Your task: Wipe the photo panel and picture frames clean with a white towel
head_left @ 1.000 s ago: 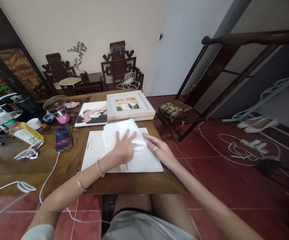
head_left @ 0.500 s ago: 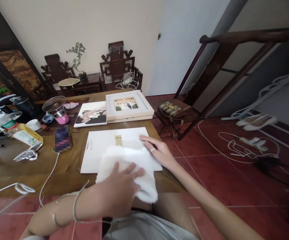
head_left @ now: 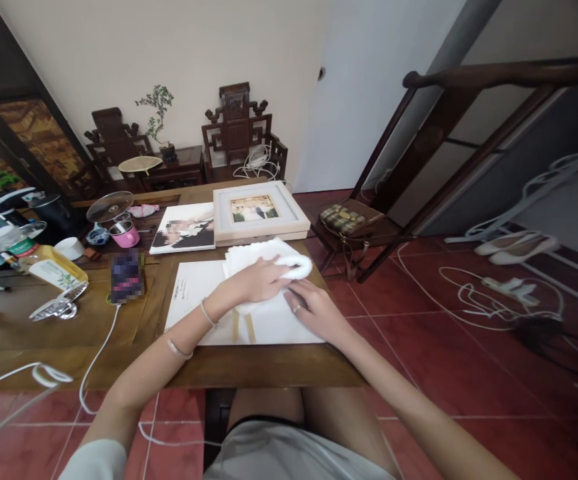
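Observation:
A folded white cloth [head_left: 249,255] lies bunched over the far right part of a white board [head_left: 193,293], one edge rolled into a loop. My left hand [head_left: 263,280] presses down on this cloth and grips it, fingers partly sunk in its folds. Close beside it, my right hand [head_left: 316,310] rests on the board's right side, fingers extended toward the cloth's edge. Small dark print and two tan strips [head_left: 243,327] show on the board; the cloth and my left arm cover other parts of it.
Behind the board stand a framed photo [head_left: 261,207] in a pale box frame and a photo panel [head_left: 181,230]. Leftward are a phone [head_left: 127,277] on a cable, a hair claw clip [head_left: 59,303], an oil bottle [head_left: 56,263] and a pink cup [head_left: 125,235]. A chair [head_left: 363,220] with a plaid bag is right.
My left hand has pushed the white cloth from the board's near edge away to its far right part. The near tan strips are now uncovered. My right hand stays at the board's right side.

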The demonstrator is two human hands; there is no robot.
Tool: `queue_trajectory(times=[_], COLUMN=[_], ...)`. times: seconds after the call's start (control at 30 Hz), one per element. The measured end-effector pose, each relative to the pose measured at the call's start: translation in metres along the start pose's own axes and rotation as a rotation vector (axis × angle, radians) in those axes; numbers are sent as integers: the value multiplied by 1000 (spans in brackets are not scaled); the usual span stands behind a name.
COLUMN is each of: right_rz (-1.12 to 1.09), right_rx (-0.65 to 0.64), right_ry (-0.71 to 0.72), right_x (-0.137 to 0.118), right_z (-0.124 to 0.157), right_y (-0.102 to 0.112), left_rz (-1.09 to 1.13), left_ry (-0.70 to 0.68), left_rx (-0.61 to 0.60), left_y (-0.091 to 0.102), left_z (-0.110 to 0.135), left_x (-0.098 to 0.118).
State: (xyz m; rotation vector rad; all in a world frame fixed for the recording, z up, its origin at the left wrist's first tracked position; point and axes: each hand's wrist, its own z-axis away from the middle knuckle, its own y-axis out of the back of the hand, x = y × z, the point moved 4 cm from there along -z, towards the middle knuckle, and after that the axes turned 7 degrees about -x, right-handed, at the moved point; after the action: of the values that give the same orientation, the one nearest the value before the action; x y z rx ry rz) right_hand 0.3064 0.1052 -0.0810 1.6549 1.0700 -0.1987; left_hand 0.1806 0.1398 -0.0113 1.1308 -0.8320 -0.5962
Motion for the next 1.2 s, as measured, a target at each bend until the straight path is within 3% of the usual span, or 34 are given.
queue_trajectory(times=[0.13, 0.33, 0.4, 0.5, 0.6, 0.7, 0.83, 0.97, 1.07, 1.2], right_rz=[1, -12, -16, -16, -16, -11, 2, -2, -15, -14], right_rx=[-18, -12, -10, -1, 8, 5, 7, 7, 13, 9], right_ry=[16, 4, -3, -3, 0, 10, 27, 21, 15, 12], right_x=[-1, 3, 5, 5, 5, 4, 5, 6, 7, 6], right_z=[0, -1, -1, 0, -1, -1, -1, 0, 0, 0], right_y=[0, -3, -4, -4, -3, -2, -2, -3, -3, -3], left_rz=[-39, -96, -143, -210, -242, -272, -337, -408, -416, -407], left_ry=[63, 176, 215, 236, 143, 68, 94, 247, 357, 279], left_rx=[-71, -105, -120, -146, -204, -193, -143, 34, 56, 42], left_y=[0, -1, -7, -23, -44, -56, -50, -30, -27, -42], left_z=[-2, 36, 49, 71, 93, 108, 102, 71, 47, 45], left_x=[-6, -17, -5, 32, 71, 87, 68, 30, 6, 9])
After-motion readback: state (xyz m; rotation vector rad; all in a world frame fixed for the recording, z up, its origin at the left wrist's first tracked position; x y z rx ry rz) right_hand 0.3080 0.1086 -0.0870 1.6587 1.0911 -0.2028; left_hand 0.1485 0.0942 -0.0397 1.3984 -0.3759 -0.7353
